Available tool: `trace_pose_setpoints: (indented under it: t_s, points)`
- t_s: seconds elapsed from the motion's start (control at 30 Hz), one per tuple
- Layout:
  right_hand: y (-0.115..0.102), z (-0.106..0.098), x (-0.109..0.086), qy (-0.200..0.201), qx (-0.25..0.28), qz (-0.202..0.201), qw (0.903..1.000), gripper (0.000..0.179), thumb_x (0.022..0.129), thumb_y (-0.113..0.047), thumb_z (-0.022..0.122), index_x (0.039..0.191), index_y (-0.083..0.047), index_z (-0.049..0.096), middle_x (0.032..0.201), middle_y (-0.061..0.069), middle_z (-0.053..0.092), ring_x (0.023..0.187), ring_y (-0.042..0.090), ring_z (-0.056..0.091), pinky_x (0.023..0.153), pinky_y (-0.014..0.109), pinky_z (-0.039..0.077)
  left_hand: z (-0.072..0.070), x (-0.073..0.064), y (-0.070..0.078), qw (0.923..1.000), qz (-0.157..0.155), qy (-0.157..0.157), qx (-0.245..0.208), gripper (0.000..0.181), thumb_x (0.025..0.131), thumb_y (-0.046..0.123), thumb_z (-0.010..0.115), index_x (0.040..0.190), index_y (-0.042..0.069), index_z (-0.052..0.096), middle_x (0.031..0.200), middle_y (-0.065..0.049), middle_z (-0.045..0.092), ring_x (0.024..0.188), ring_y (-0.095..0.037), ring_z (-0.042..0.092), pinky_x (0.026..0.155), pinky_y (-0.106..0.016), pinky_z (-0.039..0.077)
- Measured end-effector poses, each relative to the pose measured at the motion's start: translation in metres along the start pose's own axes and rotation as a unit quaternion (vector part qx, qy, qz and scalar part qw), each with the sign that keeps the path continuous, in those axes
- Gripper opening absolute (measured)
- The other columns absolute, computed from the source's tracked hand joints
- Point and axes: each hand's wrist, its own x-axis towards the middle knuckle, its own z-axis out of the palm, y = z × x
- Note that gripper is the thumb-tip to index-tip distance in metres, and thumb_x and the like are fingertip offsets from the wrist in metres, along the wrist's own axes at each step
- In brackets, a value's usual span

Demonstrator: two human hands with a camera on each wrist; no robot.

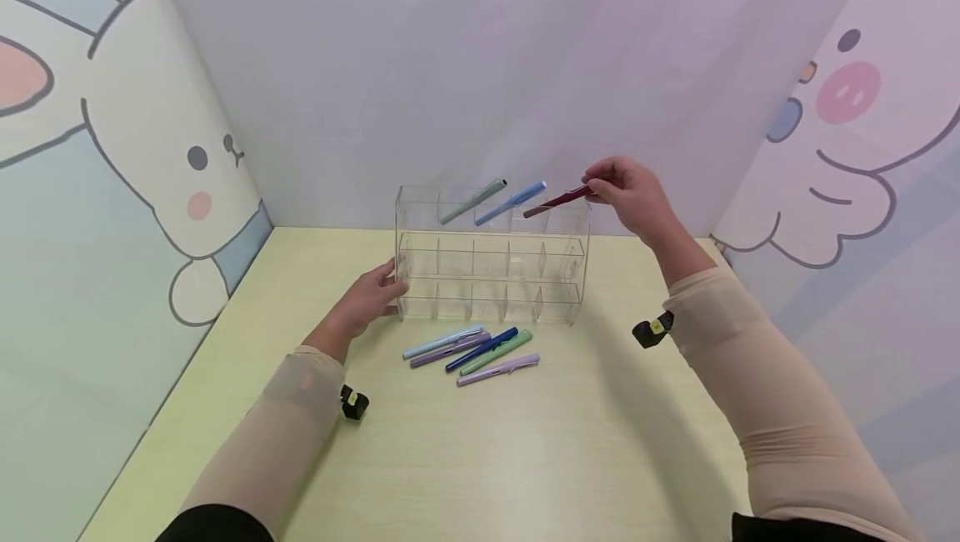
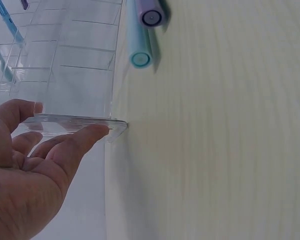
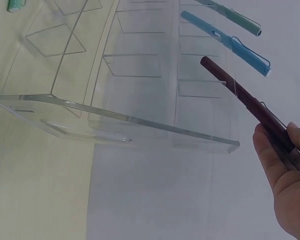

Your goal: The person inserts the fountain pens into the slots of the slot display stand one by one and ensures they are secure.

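A clear acrylic pen stand (image 1: 491, 267) with tiered compartments stands on the table. My left hand (image 1: 367, 296) grips its left side panel, the thumb on one face and fingers on the other, as the left wrist view shows. At the upper right, my right hand (image 1: 626, 192) pinches one end of a dark red pen (image 3: 245, 100). The pen slants, its lower end over the top row. Left of it, a blue pen (image 1: 512, 203) and a grey-green pen (image 1: 474, 201) lean in the top row, also tilted.
In front of the stand lie several pens: light blue (image 1: 442, 342), purple (image 1: 450, 350), dark blue (image 1: 482, 349), green (image 1: 497, 353) and lilac (image 1: 498, 370). A pale wall (image 1: 322, 108) rises behind the table (image 1: 540, 459), with cartoon-printed panels at both sides.
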Motion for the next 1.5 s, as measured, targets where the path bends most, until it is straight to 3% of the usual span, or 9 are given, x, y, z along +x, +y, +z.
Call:
trace_pose_setpoints:
  t_s: [0.3, 0.53, 0.87, 1.0, 1.23, 1.5]
  points:
    - [0.003, 0.012, 0.005, -0.013, -0.019, 0.001, 0.9997, 0.028, 0.098, -0.015, 0.059, 0.121, 0.001, 0.059, 0.115, 0.015, 0.061, 0.100, 0.018, 0.066, 0.094, 0.038, 0.055, -0.004, 0.009, -0.012, 1.0000, -0.003, 0.002, 0.002, 0.067, 0.104, 0.016, 0.047, 0.159, 0.018, 0.010, 0.157, -0.022, 0.030, 0.144, -0.039, 0.031, 0.109, -0.057, 0.040]
    - [0.002, 0.019, 0.006, -0.027, -0.069, 0.010, 0.9972, 0.027, 0.099, -0.022, 0.060, 0.120, -0.004, 0.061, 0.114, 0.013, 0.064, 0.102, 0.020, 0.067, 0.092, 0.031, 0.056, -0.007, 0.016, -0.023, 0.9999, 0.008, 0.005, 0.006, 0.067, 0.105, 0.019, 0.048, 0.159, 0.025, 0.010, 0.158, -0.018, 0.030, 0.145, -0.036, 0.030, 0.109, -0.056, 0.040]
    - [0.002, 0.020, 0.004, -0.046, -0.087, 0.032, 0.9946, 0.029, 0.099, -0.026, 0.058, 0.120, -0.007, 0.062, 0.115, 0.014, 0.065, 0.110, 0.031, 0.064, 0.101, 0.045, 0.051, -0.005, 0.016, -0.023, 0.9998, 0.011, 0.011, 0.015, 0.066, 0.105, 0.017, 0.047, 0.159, 0.024, 0.012, 0.157, -0.019, 0.032, 0.143, -0.035, 0.035, 0.107, -0.055, 0.042]
    - [0.002, 0.020, 0.004, -0.047, -0.090, 0.034, 0.9942, 0.029, 0.099, -0.027, 0.059, 0.120, -0.007, 0.063, 0.115, 0.015, 0.065, 0.109, 0.029, 0.064, 0.102, 0.048, 0.049, -0.006, 0.016, -0.023, 0.9998, 0.010, 0.010, 0.013, 0.065, 0.105, 0.017, 0.047, 0.159, 0.024, 0.012, 0.157, -0.019, 0.032, 0.143, -0.035, 0.034, 0.108, -0.054, 0.042]
    - [0.002, 0.019, 0.004, -0.048, -0.106, 0.037, 0.9925, 0.029, 0.099, -0.028, 0.058, 0.119, -0.007, 0.063, 0.114, 0.014, 0.065, 0.106, 0.021, 0.064, 0.100, 0.045, 0.050, -0.005, 0.015, -0.020, 0.9998, 0.017, 0.007, 0.009, 0.065, 0.105, 0.017, 0.047, 0.159, 0.024, 0.012, 0.156, -0.021, 0.034, 0.142, -0.038, 0.035, 0.107, -0.056, 0.042]
    - [0.002, 0.019, 0.004, -0.052, -0.105, 0.039, 0.9923, 0.030, 0.099, -0.029, 0.058, 0.119, -0.007, 0.062, 0.117, 0.019, 0.064, 0.110, 0.029, 0.062, 0.100, 0.045, 0.049, -0.006, 0.016, -0.020, 0.9998, 0.017, 0.003, 0.009, 0.065, 0.105, 0.016, 0.045, 0.159, 0.024, 0.010, 0.156, -0.020, 0.033, 0.143, -0.038, 0.034, 0.107, -0.057, 0.042]
